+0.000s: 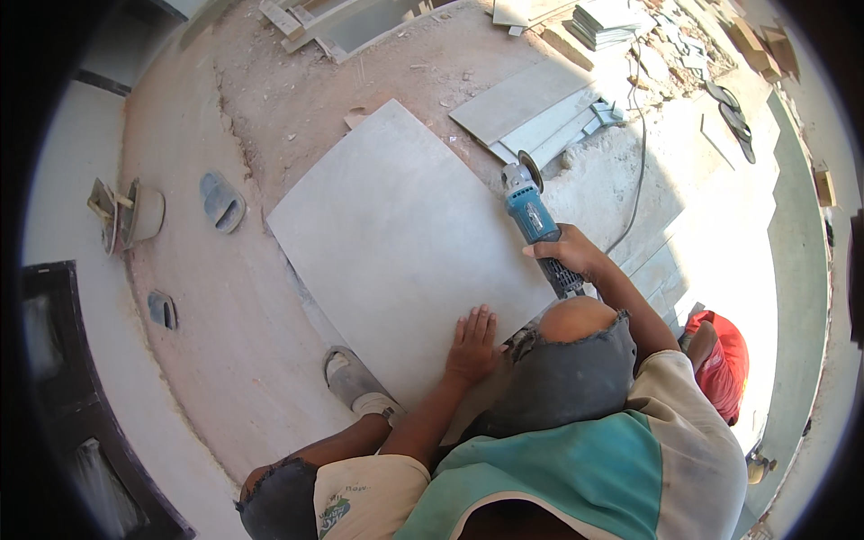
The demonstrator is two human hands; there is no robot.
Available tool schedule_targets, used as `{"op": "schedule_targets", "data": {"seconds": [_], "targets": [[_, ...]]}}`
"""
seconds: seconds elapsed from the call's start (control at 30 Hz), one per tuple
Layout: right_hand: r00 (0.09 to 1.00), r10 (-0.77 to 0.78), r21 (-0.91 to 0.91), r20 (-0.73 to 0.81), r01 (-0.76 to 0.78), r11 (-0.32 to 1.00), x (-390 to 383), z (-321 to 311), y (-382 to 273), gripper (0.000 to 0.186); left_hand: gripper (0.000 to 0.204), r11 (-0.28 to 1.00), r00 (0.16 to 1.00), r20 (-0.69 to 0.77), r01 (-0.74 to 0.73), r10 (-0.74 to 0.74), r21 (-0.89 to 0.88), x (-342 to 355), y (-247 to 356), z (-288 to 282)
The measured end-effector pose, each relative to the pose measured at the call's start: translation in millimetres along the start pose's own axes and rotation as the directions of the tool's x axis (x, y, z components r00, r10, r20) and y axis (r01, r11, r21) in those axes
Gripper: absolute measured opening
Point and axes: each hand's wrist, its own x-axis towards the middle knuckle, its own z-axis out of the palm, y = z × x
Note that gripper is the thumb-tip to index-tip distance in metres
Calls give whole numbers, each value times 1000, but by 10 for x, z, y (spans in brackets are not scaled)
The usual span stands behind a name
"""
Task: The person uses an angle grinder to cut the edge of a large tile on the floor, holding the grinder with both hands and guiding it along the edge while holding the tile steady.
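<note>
A large pale grey square tile (387, 225) lies flat in front of me, one corner pointing away. My left hand (474, 347) rests palm down on its near part, fingers stretched out and holding nothing. At the tile's right edge my right hand (567, 252) is wrapped round the body of a teal and black angle grinder (531, 211). The grinder's head points away from me, and its dark disc (531, 169) stands up on edge beside the tile. Whether the disc is spinning cannot be told. A dark power cord (641, 171) runs off behind the grinder.
Cut tile pieces (531, 99) lie beyond the grinder, with a tile stack (605, 22) and rubble farther back. Loose slippers (222, 202) and a bucket (144, 211) stand on the left. At right are black flip-flops (736, 121) and someone in red (723, 364).
</note>
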Motion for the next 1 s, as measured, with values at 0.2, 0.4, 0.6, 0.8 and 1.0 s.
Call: {"op": "schedule_targets", "data": {"seconds": [0.2,0.4,0.6,0.8,1.0], "targets": [[1000,6,165,-14,-4,986,-68,-189,115,39,60,968,984,-128,91,-123,-232,136,124,-80],[999,-7,281,37,-3,960,-145,-49,119,35,47,422,777,-40,297,-629,-857,1254,365,-199],[992,-36,289,118,1,957,-254,71,48,41,49,-423,751,353,108,-558,-900,1975,275,-694],[981,-43,347,191,-26,938,-263,194,17,46,51,-682,707,480,-6,-520,-731,1982,226,-673],[984,-38,396,176,-35,918,-223,254,57,51,52,-712,732,460,-48,-502,-701,1997,127,-518]]}}
